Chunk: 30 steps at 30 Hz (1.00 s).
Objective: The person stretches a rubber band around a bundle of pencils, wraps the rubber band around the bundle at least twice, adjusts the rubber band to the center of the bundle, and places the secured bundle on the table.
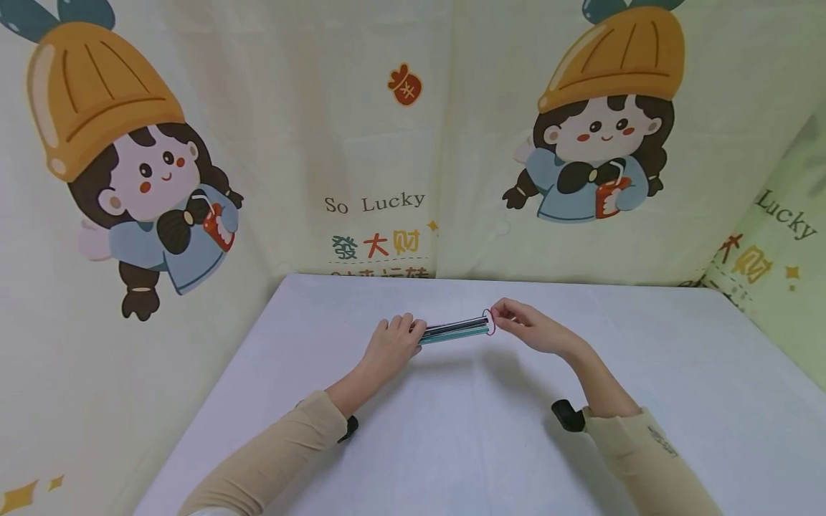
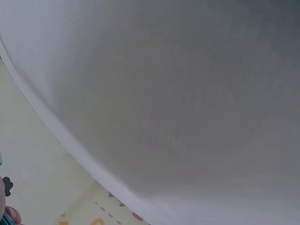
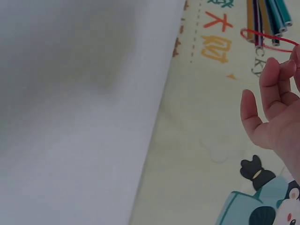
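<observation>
My left hand grips a bundle of pencils at one end, above the white table. The pencils are teal and dark in the head view; yellow ones also show in the right wrist view. Their flat ends point toward my right hand. Between thumb and fingertips, that hand pinches a thin red rubber band, stretched into a loop at the pencils' free ends. Only some fingertips and a sliver of pencil appear at the lower left corner of the left wrist view.
A white-covered table spreads beneath both hands, its far edge meeting a cream curtain printed with cartoon figures and lettering. Black wrist cameras sit at the beige sleeves.
</observation>
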### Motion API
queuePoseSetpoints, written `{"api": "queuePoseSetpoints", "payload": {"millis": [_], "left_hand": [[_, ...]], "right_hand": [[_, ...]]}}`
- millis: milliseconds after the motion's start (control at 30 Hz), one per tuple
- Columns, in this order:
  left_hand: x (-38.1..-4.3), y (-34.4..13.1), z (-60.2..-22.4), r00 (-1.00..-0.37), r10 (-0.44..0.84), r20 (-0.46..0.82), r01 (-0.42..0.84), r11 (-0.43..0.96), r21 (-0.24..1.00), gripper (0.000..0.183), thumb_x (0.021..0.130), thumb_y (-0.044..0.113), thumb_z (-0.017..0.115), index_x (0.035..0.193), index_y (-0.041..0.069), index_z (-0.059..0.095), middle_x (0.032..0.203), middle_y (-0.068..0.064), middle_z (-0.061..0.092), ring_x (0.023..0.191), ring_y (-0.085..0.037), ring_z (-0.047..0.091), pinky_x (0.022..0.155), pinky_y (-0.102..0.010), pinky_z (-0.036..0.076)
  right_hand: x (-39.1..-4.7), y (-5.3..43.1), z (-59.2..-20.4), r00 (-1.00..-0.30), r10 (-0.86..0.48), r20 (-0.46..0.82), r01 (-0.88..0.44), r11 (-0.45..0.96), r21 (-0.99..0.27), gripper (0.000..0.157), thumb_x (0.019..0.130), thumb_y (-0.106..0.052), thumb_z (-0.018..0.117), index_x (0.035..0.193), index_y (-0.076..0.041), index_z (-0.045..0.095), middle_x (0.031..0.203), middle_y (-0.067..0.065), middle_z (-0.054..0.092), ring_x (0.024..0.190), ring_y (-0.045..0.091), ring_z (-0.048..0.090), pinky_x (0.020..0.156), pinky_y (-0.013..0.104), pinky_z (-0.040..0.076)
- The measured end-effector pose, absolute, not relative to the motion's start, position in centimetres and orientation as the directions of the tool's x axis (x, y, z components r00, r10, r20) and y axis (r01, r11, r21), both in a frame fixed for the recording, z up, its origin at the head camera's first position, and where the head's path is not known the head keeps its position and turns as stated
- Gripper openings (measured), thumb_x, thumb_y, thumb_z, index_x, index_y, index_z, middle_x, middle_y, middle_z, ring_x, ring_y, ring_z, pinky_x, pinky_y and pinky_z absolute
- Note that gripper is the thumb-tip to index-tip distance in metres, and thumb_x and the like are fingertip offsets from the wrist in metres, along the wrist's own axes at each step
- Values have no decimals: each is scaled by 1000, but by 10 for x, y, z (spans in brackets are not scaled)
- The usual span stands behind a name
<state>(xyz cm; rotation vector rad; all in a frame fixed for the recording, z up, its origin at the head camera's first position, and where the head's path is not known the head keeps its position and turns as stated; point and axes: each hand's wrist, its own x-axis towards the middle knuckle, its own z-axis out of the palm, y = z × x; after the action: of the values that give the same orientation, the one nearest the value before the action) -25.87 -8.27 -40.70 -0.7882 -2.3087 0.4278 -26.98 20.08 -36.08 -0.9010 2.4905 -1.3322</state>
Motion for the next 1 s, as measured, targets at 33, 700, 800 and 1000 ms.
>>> {"api": "queuePoseSetpoints", "payload": {"millis": [33, 700, 800, 1000], "left_hand": [[-259, -83, -407, -608, 636, 476, 425, 767, -481, 38, 81, 40, 65, 100, 13, 47, 83, -3, 48, 70, -16, 48, 56, -24, 39], [-259, -82, -404, -667, 571, 478, 404, 817, -412, 41, 80, 37, 68, 100, 10, 46, 82, -4, 51, 67, -17, 52, 54, -25, 42], [-259, -83, -404, -683, 555, 475, 386, 826, -411, 42, 79, 37, 69, 100, 9, 46, 80, -5, 52, 65, -17, 53, 52, -25, 42], [-260, -84, -401, -712, 509, 484, 374, 858, -352, 41, 79, 34, 70, 98, 8, 46, 78, -7, 55, 61, -17, 54, 50, -25, 43]], "right_hand": [[-268, 200, -359, -798, -590, 124, -437, 422, -794, 14, 95, -12, 47, 102, 0, 50, 94, 12, 52, 92, 27, 46, 79, 33, 41], [-232, 169, -367, -699, -551, 455, -711, 470, -523, 3, 89, -4, 55, 89, -7, 54, 82, -6, 48, 77, 9, 46, 67, 25, 38], [-226, 162, -371, -669, -525, 527, -744, 475, -471, 9, 87, 0, 56, 86, -8, 55, 85, -4, 51, 82, 12, 49, 73, 29, 39], [-220, 153, -376, -621, -511, 594, -784, 423, -455, 18, 83, 8, 57, 89, -9, 54, 96, 0, 53, 93, 18, 48, 82, 30, 38]]}}
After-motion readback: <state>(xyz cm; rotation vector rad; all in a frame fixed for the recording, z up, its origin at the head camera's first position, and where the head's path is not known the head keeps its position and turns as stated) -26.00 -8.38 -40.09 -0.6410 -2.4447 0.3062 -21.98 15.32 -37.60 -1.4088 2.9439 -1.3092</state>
